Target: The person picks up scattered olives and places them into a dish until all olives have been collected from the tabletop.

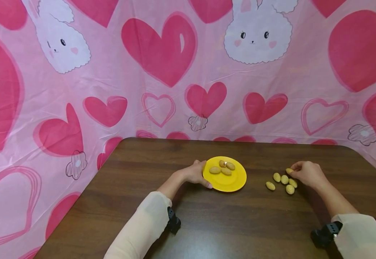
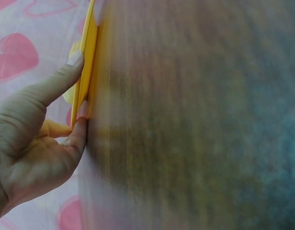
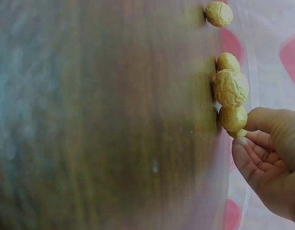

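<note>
My left hand holds the left edge of a yellow plate, thumb at the near rim and fingers farther round. In the left wrist view, the thumb lies against the plate, seen edge-on. Several small yellow-brown potatoes lie on the plate. To its right, my right hand pinches another small potato between thumb and fingers, at the far side of a loose cluster. Most of that potato is hidden in the right wrist view by the fingers and a nearer potato.
Several small potatoes lie on the brown wooden table left of and in front of my right hand, one potato slightly apart. Behind the table hangs a pink cloth with hearts and rabbits. Each wrist wears a black camera.
</note>
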The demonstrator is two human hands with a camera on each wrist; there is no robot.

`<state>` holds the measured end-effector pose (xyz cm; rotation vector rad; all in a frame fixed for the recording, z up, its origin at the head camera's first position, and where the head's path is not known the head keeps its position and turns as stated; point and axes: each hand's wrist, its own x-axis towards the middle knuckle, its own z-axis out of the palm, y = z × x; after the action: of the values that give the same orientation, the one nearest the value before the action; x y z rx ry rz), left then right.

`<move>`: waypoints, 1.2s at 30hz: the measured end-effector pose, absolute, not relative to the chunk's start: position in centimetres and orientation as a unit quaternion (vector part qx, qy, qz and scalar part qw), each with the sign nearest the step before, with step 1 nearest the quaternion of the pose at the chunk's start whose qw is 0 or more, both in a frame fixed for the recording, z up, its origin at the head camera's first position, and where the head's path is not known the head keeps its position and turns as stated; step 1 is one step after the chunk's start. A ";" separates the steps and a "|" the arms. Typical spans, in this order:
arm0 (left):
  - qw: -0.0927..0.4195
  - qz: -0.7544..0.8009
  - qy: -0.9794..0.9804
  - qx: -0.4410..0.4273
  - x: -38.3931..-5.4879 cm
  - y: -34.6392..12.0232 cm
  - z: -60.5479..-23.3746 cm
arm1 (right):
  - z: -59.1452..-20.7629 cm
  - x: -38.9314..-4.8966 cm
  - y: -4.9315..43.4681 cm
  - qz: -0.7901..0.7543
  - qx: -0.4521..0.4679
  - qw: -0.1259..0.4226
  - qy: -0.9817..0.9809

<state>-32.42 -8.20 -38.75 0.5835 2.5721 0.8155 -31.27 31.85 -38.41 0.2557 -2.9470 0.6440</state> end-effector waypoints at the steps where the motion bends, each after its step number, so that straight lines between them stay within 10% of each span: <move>1: 0.189 0.288 0.915 0.208 -32.4 -8.2 -38.7 | -38.4 -31.3 31.9 0.214 0.084 0.058 -0.972; 36: 0.190 0.281 0.918 0.204 -32.5 -8.1 -38.6 | -38.1 -31.3 28.8 0.254 0.112 0.079 -0.957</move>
<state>-32.46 -8.06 -38.59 0.5741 2.5803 0.7885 -31.33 28.83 -38.11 0.3352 -2.8645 0.7615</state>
